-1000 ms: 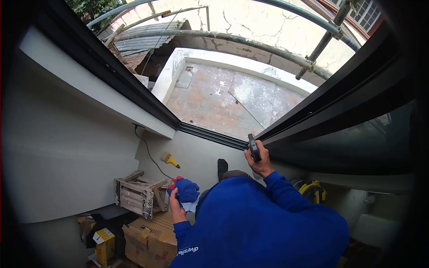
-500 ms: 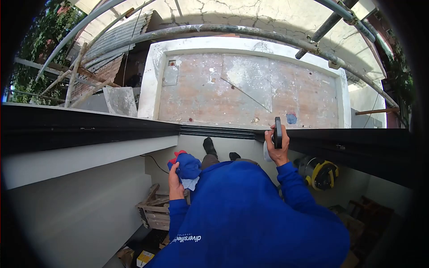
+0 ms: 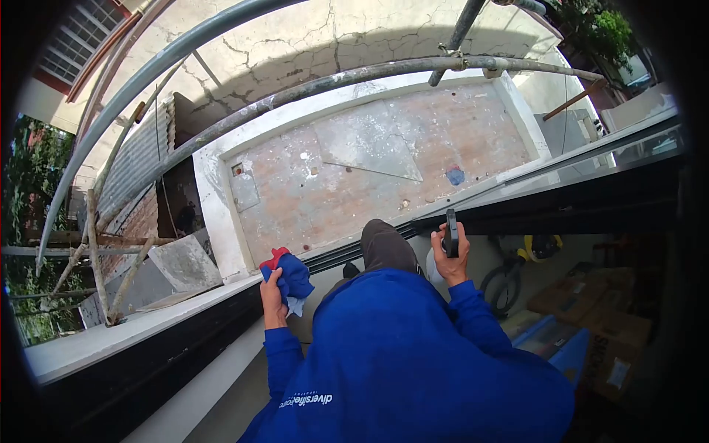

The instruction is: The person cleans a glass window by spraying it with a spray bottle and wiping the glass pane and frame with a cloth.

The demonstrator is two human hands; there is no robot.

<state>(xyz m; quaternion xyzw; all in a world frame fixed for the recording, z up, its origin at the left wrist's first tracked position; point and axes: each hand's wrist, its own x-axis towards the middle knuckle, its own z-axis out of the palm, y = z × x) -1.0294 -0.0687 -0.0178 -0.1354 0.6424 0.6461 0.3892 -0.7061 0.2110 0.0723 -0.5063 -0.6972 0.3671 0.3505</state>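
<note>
My left hand (image 3: 272, 297) is closed on a bundle of blue, red and white cloth (image 3: 294, 277), held at the left of my body, near the black door track (image 3: 332, 256). On the other side, my right hand (image 3: 452, 260) grips a dark, narrow handheld object (image 3: 450, 230) upright, beside the black sliding frame (image 3: 532, 210). Something white shows just behind that hand, partly hidden. My knee (image 3: 386, 247) is raised at the track, between the two hands.
Beyond the track lies a stained ledge (image 3: 281, 214) with a white raised border (image 3: 214, 199). A small blue cloth (image 3: 455, 176) lies on it. Metal scaffold pipes (image 3: 258, 109) cross above. Indoors at right are a yellow-black machine (image 3: 543, 248), cardboard boxes (image 3: 609, 354) and a blue-edged container (image 3: 569, 354).
The view has turned and moved nearer the opening. One knee has risen at the track. Both hands keep their hold; boxes at the right have come into view.
</note>
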